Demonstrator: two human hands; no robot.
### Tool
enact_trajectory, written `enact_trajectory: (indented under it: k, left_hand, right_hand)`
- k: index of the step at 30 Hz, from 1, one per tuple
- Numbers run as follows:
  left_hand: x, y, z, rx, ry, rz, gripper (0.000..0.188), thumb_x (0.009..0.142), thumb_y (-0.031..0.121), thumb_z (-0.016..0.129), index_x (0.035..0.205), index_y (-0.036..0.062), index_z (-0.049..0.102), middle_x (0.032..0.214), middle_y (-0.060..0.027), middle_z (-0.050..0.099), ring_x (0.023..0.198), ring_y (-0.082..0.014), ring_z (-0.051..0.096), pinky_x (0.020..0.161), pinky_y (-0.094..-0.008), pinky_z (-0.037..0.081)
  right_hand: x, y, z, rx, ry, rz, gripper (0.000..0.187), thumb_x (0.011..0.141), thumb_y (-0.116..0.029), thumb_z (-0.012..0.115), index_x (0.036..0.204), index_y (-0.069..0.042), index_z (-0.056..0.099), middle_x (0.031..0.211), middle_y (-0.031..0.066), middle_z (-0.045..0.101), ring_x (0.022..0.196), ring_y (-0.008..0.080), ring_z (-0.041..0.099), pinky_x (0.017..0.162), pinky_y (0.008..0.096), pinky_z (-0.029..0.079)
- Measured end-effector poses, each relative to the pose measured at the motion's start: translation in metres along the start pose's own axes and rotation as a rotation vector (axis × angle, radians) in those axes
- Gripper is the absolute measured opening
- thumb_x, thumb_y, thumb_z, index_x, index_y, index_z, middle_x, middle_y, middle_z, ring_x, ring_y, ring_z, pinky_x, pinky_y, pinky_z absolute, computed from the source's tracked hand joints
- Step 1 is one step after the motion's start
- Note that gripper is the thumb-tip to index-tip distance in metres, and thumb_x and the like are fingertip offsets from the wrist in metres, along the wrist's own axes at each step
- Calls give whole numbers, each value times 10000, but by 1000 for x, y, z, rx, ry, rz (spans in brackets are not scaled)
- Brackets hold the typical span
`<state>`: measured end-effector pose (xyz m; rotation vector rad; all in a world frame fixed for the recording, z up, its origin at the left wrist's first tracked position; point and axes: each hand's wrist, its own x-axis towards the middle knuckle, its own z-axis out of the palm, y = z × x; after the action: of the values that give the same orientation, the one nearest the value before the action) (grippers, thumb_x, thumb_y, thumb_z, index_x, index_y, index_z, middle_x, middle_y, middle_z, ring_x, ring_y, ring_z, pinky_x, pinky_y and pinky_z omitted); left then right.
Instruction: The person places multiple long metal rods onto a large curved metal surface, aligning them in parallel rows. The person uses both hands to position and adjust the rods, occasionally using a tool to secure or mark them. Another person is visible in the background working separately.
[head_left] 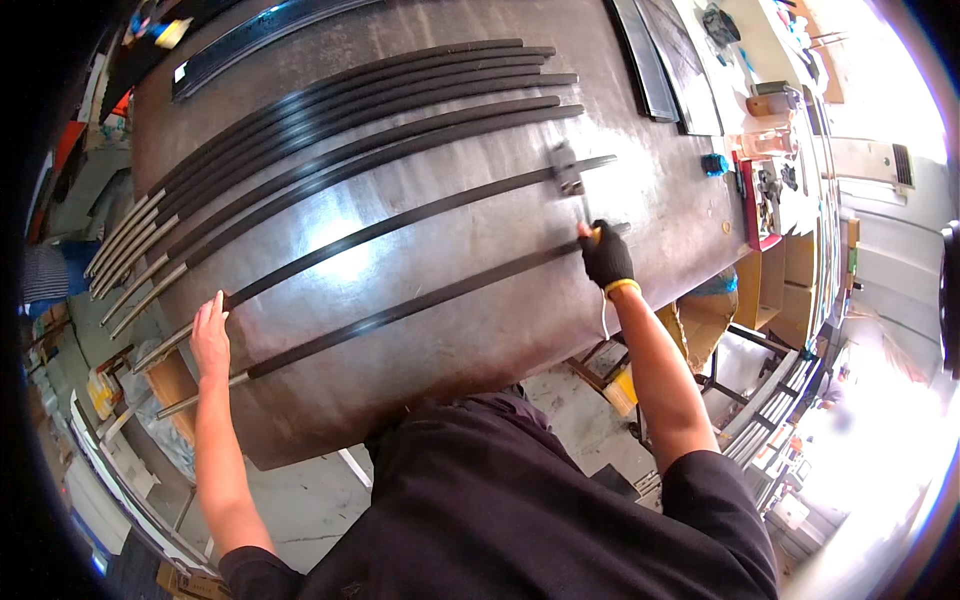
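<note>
Black, matt sleeving over a slim metal rod (400,219): one, lying on the counter (450,365) between my two hands. Left hand (210,338), bare: fingers extended across the sleeve's edge, probably for steadying; whether it grips, I cannot tell. Right hand (607,260), black-gloved: wrapped round a hammer-like tool (568,172), its blurred grey head at the rod's far end. Second sleeved rod (400,310): nearer my body. Parallel sleeved rods (400,80): beyond the left hand, apparently aligned for order. Counter: smooth, brownish-grey, metallic.
</note>
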<state>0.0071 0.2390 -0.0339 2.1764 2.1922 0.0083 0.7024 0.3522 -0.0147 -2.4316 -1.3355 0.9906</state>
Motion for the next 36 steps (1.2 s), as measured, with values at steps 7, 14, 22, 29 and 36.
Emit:
enact_trajectory:
  k: [7, 14, 22, 29, 36]
  left_hand:
    - [3, 1, -6, -85, 36, 15, 342, 916, 126, 652, 1256, 89, 634, 1128, -88, 655, 1028, -309, 629, 868, -398, 515]
    - [2, 9, -17, -106, 22, -31, 304, 865, 139, 702, 1159, 66, 676, 1071, -90, 672, 985, -311, 646, 825, -398, 522]
    - [-3, 16, -28, -134, -35, -71, 313, 871, 173, 709, 1156, 55, 659, 1112, -115, 653, 1026, -337, 635, 869, -412, 513]
    - [13, 35, 3, -115, 48, -154, 673, 1015, 452, 461, 1540, 66, 293, 1573, -164, 331, 1474, -346, 268, 1204, -504, 205]
    - [7, 20, 53, 25, 26, -437, 659, 1048, 482, 328, 1566, 88, 230, 1613, -148, 254, 1499, -350, 197, 1202, -542, 170]
  right_hand:
    - [-1, -4, 0, -209, -6, -220, 505, 934, -501, 597, 1029, -6, 577, 845, 267, 668, 851, 457, 655, 754, 507, 511]
    - [-8, 8, 0, -228, -9, -199, 504, 944, -531, 565, 1047, -38, 584, 876, 279, 678, 861, 472, 656, 761, 529, 504]
    - [-1, 5, -32, -249, -53, -185, 515, 936, -544, 574, 965, -31, 604, 854, 280, 664, 890, 460, 651, 752, 500, 498]
    - [34, 117, -60, 720, 360, 376, 467, 939, -522, 621, 816, -80, 536, 545, 63, 521, 387, 193, 514, 357, 350, 399]
    - [38, 65, -61, -352, 764, -423, 540, 916, -256, 660, 1365, -7, 493, 1351, 207, 550, 1264, 399, 495, 1071, 446, 386]
